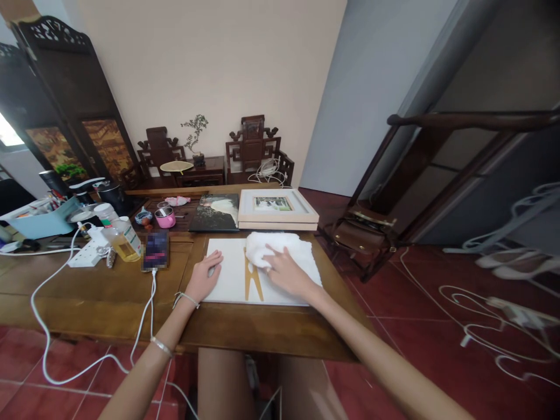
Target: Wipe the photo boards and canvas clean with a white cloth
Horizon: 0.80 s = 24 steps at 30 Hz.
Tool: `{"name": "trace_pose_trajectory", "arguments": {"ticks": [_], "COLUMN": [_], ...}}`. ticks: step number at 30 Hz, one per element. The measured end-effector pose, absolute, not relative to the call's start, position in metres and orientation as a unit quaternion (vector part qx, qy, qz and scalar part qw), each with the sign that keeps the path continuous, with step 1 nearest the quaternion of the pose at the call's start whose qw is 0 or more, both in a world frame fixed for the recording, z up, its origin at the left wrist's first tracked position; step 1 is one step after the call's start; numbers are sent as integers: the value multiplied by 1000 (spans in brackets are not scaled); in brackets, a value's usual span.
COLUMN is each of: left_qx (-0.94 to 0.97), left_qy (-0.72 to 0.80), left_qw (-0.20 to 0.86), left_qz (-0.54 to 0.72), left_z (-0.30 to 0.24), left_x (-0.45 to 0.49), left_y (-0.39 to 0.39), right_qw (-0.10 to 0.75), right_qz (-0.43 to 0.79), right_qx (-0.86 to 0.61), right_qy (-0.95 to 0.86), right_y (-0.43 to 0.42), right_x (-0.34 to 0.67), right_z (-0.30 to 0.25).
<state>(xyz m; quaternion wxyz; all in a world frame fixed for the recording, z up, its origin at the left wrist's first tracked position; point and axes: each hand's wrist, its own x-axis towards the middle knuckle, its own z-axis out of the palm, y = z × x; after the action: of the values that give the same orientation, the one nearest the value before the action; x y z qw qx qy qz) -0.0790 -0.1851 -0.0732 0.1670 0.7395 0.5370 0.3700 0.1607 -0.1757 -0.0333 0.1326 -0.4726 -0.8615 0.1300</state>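
Note:
A flat white panel (pixel 227 274), perhaps an album or board, lies on the wooden table in front of me and bears a gold letter-like shape (pixel 254 287). My left hand (pixel 205 275) rests on the panel's left side, fingers stretched out, with nothing in it. Over the panel's right half is a bunched white cloth (pixel 280 242), which looks like a towel and covers the upper part of the gold shape. My right hand (pixel 284 271) presses down and grips this cloth, its index finger pointing out. Some of its fingers are hidden in the folds.
Behind the panel lie framed pictures (pixel 280 220) and a dark photo panel (pixel 214 213). To the left are a charging phone (pixel 155 251), a bottle of yellow liquid (pixel 126 240), a power strip (pixel 90 251) and a pink cup (pixel 165 219). A white cable (pixel 46 350) hangs off the front edge.

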Motion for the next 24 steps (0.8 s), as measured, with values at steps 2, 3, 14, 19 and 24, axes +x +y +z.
{"name": "trace_pose_trajectory", "arguments": {"ticks": [2,3,14,19,24], "left_qx": [740,739,735,737,741], "left_qy": [537,536,537,535,532], "left_qw": [165,165,167,166,164], "left_qz": [371,373,379,379,375], "left_z": [-74,-74,-74,-75,-78], "left_x": [-79,-79,-78,-80,-80], "left_y": [-185,-185,-185,-185,-184], "right_qw": [124,117,98,140,143], "right_qz": [136,142,214,142,102], "right_qx": [-446,-432,-414,-466,-449], "right_qy": [-876,-883,-879,-862,-876], "right_y": [-205,-220,-215,-156,-168], "right_x": [167,172,184,142,125], "right_z": [-34,-33,-16,-28,-35]}}
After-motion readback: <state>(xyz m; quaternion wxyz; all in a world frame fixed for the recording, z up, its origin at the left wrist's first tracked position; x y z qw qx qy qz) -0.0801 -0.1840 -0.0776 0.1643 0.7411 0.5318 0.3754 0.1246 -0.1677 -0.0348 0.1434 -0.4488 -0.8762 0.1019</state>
